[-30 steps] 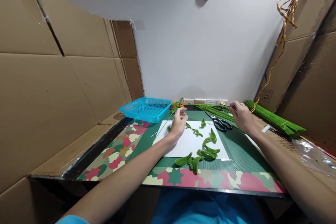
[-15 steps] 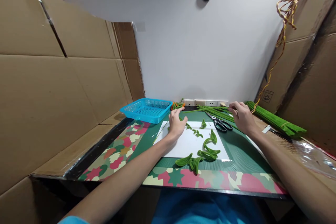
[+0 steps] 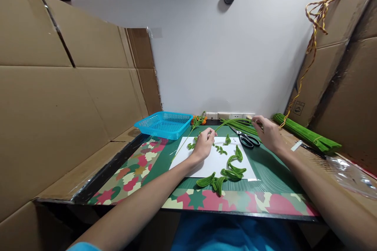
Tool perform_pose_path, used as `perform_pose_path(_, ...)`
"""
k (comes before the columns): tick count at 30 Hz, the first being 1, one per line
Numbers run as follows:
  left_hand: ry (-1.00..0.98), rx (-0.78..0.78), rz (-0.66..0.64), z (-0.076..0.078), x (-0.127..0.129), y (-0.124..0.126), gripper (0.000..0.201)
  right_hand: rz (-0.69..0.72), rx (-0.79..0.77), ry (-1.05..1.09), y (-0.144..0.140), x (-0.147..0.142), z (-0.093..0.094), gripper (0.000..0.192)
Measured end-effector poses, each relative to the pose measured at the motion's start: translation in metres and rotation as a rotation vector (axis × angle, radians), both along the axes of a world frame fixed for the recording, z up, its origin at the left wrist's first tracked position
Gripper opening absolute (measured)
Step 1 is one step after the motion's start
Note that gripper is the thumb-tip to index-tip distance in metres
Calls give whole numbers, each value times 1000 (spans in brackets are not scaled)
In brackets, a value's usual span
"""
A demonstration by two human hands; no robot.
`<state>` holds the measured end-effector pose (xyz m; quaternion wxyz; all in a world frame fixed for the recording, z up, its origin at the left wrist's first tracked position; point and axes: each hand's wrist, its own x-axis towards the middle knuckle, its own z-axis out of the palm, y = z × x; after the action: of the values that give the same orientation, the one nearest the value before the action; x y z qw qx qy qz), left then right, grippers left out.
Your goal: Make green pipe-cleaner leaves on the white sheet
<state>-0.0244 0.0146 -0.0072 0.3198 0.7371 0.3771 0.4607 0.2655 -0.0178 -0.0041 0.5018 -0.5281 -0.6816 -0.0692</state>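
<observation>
Since the previous frame, the left hand [image 3: 205, 144] has dropped a little nearer the sheet, its spread fingers now curled in, and the green stem [image 3: 223, 124] has bowed into an arc. That hand is closed round the stem's near end, while the right hand [image 3: 266, 130] pinches the far end between thumb and fingers, so the stem hangs above the mat between the two. Judging by how things lie, a good share of the shaping is done: curled leaf-like pieces [image 3: 235, 173] and small sprigs [image 3: 220, 150] sit on or across the edge of the white sheet [image 3: 215, 164], and a spray of orange flowers [image 3: 199, 120] rests beside the blue basket [image 3: 176, 133]. This stem itself looks barely worked (its end in the left fist is hidden). Plenty of straight material is left in the loose stems [image 3: 240, 126] behind the scissors [image 3: 249, 140] and the tied bundle [image 3: 308, 132]; the pieces lie separately, and none appears joined to the held stem.
</observation>
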Motion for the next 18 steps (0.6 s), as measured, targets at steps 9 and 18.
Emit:
perform_pose_path(9,-130,-129,-132,0,5,0,31,384,-250,319,-5,-38,2,42)
perform_pose_path(18,-107,-285,-332,14,7,-20,39,612,-364,603,-17,-51,13,42)
